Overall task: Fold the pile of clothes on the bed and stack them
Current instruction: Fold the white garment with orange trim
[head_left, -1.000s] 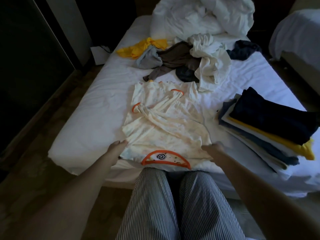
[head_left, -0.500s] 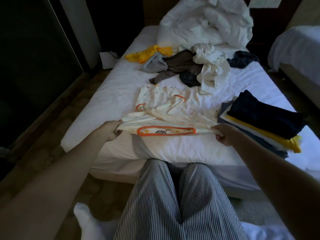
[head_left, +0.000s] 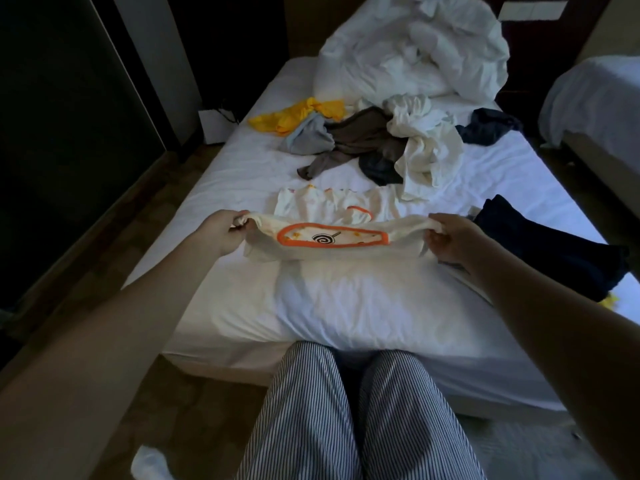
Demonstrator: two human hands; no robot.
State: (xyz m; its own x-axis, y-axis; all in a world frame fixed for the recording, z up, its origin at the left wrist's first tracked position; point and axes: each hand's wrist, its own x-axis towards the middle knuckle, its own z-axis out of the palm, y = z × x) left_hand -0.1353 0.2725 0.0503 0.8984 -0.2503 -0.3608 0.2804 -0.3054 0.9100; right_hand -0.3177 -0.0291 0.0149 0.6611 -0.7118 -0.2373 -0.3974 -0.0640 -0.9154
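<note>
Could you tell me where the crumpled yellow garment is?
In the head view, the yellow garment lies at the pile's left end, touching the grey garment.

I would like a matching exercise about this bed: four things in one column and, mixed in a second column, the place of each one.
Things
1. cream shirt with orange trim
2. yellow garment
3. dark navy folded garment
4. white duvet

Places
A. bunched at the far end of the bed
B. held between the left hand and the right hand
C. at the left edge of the unfolded pile
D. on the bed's right side, by the right hand

Pairs: 1-B, 2-C, 3-D, 4-A
</note>
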